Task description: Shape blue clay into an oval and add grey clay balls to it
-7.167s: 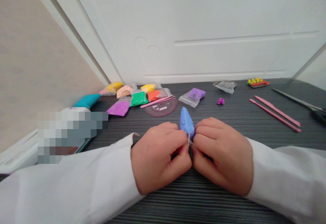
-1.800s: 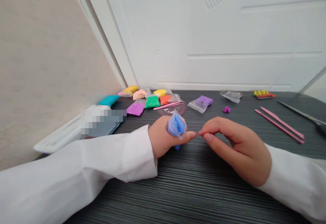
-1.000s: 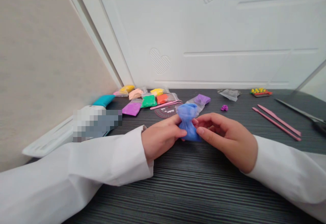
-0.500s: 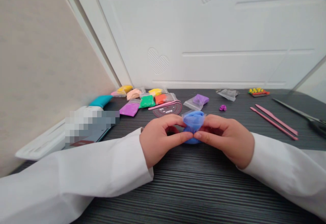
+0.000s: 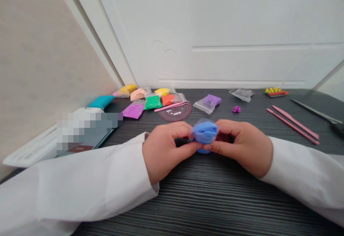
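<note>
Pinching the blue bag between them, the left fingers and the right fingers are closed on its middle; its wider part is above these fingers. Beyond the left fingers, a protractor lies on the counter.

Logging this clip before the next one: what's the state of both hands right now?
Left hand: closed, pinching the bag of blue clay.
Right hand: closed, pinching the same bag.

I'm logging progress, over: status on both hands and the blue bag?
Left hand and right hand pinching blue clay bag. Bag bulging above the fingers. Protractor beyond, apart from the bag.
</note>
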{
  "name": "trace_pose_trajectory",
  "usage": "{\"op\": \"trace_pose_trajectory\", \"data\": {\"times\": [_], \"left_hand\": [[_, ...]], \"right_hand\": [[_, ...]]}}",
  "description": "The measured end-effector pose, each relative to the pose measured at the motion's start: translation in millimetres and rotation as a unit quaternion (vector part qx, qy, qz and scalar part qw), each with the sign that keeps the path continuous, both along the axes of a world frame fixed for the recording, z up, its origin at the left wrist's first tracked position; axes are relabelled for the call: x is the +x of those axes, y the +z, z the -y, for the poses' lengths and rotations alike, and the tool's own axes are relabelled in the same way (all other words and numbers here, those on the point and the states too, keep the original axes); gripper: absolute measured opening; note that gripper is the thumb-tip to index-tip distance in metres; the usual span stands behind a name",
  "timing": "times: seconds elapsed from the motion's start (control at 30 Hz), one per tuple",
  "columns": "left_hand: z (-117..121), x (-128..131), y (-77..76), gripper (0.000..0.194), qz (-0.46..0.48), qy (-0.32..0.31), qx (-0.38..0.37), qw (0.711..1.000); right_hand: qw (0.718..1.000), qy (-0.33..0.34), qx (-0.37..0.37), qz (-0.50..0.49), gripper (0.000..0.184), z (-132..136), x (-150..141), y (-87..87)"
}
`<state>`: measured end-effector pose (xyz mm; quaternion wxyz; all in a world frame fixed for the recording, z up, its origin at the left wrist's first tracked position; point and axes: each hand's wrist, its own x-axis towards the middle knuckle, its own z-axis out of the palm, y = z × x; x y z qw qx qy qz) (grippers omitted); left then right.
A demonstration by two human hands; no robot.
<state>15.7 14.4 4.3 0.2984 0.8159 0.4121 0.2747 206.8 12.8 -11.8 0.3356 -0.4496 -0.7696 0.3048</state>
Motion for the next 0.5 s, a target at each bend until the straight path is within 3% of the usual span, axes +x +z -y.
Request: {"op": "trace_pose_trajectory", "data": {"times": [0.13,0.33,0.5], "left_hand": [[-3,2,-3.4,0.01,0.03,0.018,-0.037,0.999],[-9,4,-7.4,0.012,0.108,0.022,-0.163,0.98],[-11,3,-4.1,0.022,0.119,0.012,-0.142,0.983]], "right_hand": [[1.0,0.007,0.02,0.002,0.023,-3,-1,0.7],[0.999,0.023,0.035,0.01,0.026,-5,0,-0.3],[1.0,0.007,0.017,-0.021,0.03,-3,2,2.9]]}}
